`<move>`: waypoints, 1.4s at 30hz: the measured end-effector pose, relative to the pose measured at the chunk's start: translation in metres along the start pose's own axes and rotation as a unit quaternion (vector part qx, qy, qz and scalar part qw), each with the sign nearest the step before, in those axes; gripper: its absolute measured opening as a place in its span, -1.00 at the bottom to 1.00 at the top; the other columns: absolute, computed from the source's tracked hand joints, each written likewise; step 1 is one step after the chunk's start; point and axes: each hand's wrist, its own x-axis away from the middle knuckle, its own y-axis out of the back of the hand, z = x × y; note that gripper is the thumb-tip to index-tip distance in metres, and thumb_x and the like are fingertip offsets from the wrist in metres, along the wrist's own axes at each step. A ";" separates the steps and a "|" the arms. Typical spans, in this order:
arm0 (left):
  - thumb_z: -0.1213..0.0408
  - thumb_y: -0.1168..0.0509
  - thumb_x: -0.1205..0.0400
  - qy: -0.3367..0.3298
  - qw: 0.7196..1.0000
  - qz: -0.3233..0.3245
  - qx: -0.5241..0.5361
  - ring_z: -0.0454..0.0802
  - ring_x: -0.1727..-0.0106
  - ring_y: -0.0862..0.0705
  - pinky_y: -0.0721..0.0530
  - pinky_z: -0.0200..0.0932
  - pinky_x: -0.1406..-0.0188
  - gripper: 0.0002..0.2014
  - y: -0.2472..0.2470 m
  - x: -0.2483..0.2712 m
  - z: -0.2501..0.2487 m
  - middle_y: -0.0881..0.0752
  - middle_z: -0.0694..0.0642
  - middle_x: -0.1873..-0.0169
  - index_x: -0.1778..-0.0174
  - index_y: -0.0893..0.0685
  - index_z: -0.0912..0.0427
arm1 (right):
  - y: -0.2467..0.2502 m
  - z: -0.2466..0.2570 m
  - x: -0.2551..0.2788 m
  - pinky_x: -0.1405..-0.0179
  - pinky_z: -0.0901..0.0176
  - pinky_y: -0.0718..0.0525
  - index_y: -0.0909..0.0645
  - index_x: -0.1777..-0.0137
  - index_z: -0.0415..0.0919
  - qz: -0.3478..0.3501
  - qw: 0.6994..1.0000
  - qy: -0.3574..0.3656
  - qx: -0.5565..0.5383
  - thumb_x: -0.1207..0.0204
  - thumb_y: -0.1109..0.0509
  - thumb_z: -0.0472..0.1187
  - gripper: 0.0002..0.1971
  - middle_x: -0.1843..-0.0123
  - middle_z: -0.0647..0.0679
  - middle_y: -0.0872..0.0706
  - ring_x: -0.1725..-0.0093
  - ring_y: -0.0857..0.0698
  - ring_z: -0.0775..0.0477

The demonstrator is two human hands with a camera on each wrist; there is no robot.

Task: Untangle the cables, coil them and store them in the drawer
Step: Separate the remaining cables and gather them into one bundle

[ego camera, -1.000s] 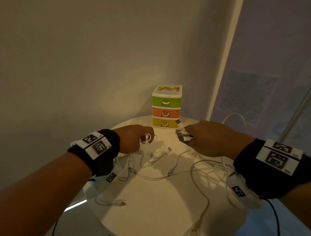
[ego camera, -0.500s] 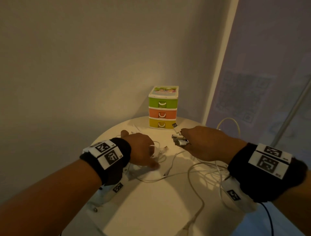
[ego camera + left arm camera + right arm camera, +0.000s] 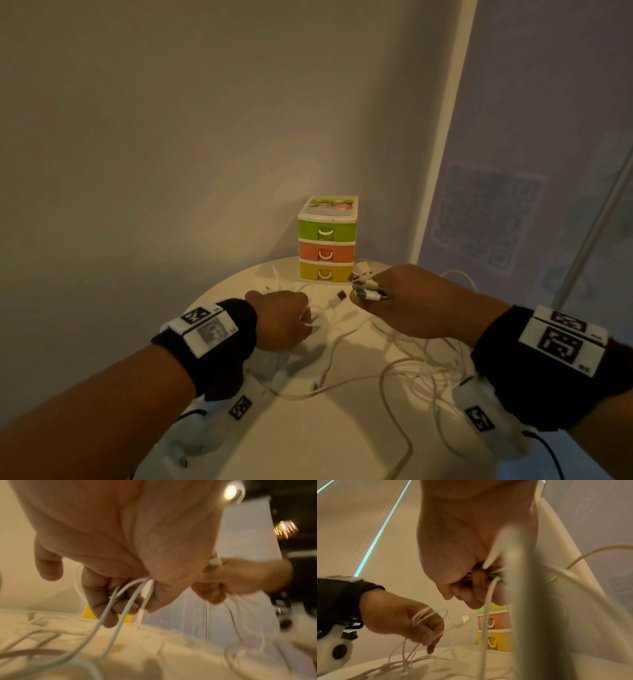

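Note:
Several white cables point(image 3: 404, 368) lie tangled across the round white table point(image 3: 308, 442). My left hand point(image 3: 286, 320) is curled round a few cable strands point(image 3: 123, 601) just above the table's left middle. My right hand point(image 3: 407, 305) grips a bunch of cable plug ends point(image 3: 364, 289), which stick out of the fist toward the drawers; more cables trail from it point(image 3: 486, 615). A small drawer unit point(image 3: 327, 240) with green, orange and yellow drawers, all closed, stands at the table's far edge, just beyond both hands.
One loose USB plug point(image 3: 337, 296) lies between the hands. A plain wall rises behind the table, and a pale panel with a faint QR pattern point(image 3: 486, 219) stands at the right. Some cable strands hang over the table's right front edge.
My left hand dipped to the table and has come back up, curled round cable strands. My right hand has kept its grip on the plug ends and stayed almost still.

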 end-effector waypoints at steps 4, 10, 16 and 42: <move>0.22 -0.16 -0.70 -0.093 0.956 -0.126 0.250 -0.15 0.41 -0.39 -0.43 -0.22 0.33 -0.72 0.016 0.006 -0.004 -0.48 0.08 0.40 0.26 -0.51 0.32 | 0.007 0.000 -0.007 0.31 0.41 -0.55 -0.69 0.23 -0.12 -0.004 0.994 -0.034 -0.106 -0.65 -0.20 0.09 -0.61 0.36 0.12 -0.68 0.29 -0.64 0.03; 0.39 -0.29 -0.63 -0.184 0.919 -0.162 0.310 -0.30 0.35 -0.53 -0.52 -0.47 0.28 -0.90 0.022 0.009 -0.017 -0.65 -0.04 0.32 0.20 -0.64 0.25 | -0.001 0.018 -0.022 0.04 0.63 -0.48 -0.68 0.01 0.06 -0.088 0.956 0.015 -0.278 -0.64 -0.24 0.00 -0.82 0.07 0.22 -0.74 0.10 -0.67 0.39; -0.09 -0.27 -0.63 -0.128 0.948 -0.127 0.262 -0.19 0.30 -0.57 -0.56 -0.32 0.18 -0.66 0.016 0.005 -0.006 -0.67 0.02 0.29 0.18 -0.64 0.14 | 0.007 0.009 -0.022 0.34 0.61 -0.46 -0.72 0.26 -0.13 -0.139 0.930 0.011 -0.339 -0.70 -0.17 -0.09 -0.62 0.27 0.25 -0.73 0.36 -0.60 0.39; -0.06 -0.03 -0.72 -0.194 0.940 -0.245 0.141 -0.07 -0.03 -0.54 -0.55 -0.24 0.03 -0.70 0.056 0.014 -0.042 -0.47 -0.02 -0.13 -0.20 -0.45 0.03 | 0.005 0.031 -0.015 0.30 0.45 -0.48 -0.43 0.27 0.13 -0.044 0.945 0.043 -0.321 -0.60 -0.23 -0.33 -0.68 0.43 0.32 -0.63 0.38 -0.57 0.36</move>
